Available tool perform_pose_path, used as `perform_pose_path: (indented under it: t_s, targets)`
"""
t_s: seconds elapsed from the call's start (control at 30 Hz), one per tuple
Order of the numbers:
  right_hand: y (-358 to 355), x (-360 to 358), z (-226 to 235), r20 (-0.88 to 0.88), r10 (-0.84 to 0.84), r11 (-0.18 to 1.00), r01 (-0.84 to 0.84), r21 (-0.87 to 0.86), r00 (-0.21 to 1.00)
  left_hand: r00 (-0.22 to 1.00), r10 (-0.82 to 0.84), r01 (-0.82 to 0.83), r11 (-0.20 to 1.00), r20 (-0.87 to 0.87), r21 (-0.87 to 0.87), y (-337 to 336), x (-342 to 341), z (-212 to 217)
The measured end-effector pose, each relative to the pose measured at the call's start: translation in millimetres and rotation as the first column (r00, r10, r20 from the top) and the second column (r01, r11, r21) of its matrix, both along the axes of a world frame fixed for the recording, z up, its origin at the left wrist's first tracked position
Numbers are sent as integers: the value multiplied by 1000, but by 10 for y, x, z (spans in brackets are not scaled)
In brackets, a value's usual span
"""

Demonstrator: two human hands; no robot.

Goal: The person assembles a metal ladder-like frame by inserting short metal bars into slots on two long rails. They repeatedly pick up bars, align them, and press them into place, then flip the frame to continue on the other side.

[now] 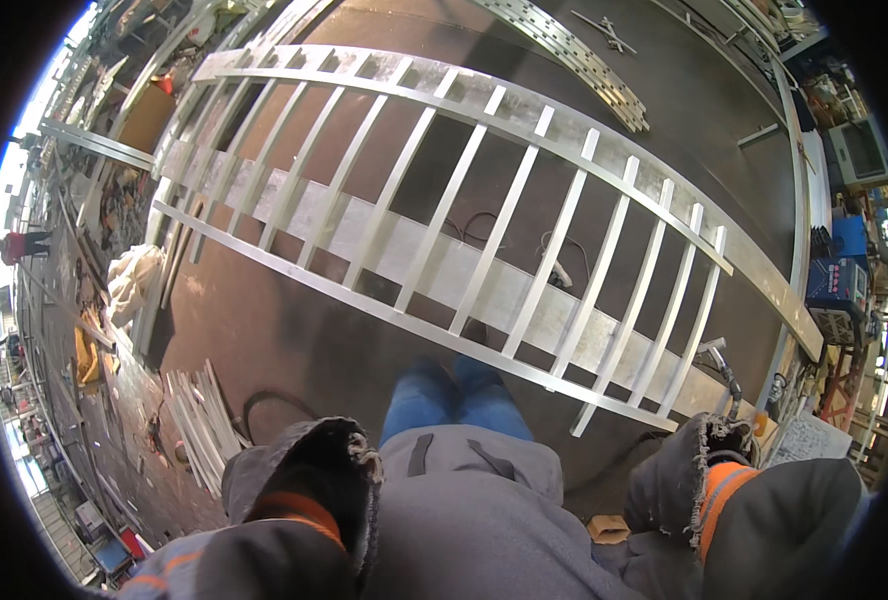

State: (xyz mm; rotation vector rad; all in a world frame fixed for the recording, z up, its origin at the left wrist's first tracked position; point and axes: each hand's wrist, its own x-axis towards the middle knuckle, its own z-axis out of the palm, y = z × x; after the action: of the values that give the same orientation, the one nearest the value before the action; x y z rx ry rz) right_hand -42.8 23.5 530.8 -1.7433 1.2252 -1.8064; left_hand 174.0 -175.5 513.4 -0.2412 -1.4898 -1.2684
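Observation:
My left hand (pixel 264 465) is bent up close to my body, wrapped in a grey glove with a frayed cuff; its fingers do not show. My right hand (pixel 664 485) is in a similar grey glove on the other side, fingers also hidden. Just beyond the right cuff is a welding torch (pixel 732 385) with a pale metal neck; I cannot tell whether that hand touches it. Before me a silver ladder-like metal frame (pixel 524 345), two long rails crossed by several bars, lies slanting over a dark work surface, apart from both hands.
Wide flat metal strips (pixel 404 240) run beneath the frame. A cable with a metal clamp-like end (pixel 560 272) lies between bars. Metal offcuts (pixel 202 425) are piled at left. Perforated metal bars (pixel 574 60) lie at the far side. A blue machine (pixel 836 285) stands at right.

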Motion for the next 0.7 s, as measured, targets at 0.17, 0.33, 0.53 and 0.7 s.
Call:
perform_pose_path:
  t_s: [0.17,0.33,0.53,0.7]
  targets:
    - [-532,-157,-153,-8,-15,1000,15,-3,1000,997,75,-75,997,16,-11,-456,-215,-144]
    - [-1108,-148,-303,-11,-87,996,87,-11,996,997,77,-75,997,31,-35,-1084,-380,-268]
    - [-1748,-52,-479,-4,-197,980,197,15,980,988,124,-122,992,88,-26,-1909,-431,-417]
    - [-1619,-167,-1808,165,-704,710,677,195,691,348,566,-580,756,748,-302,-2613,152,-1514]
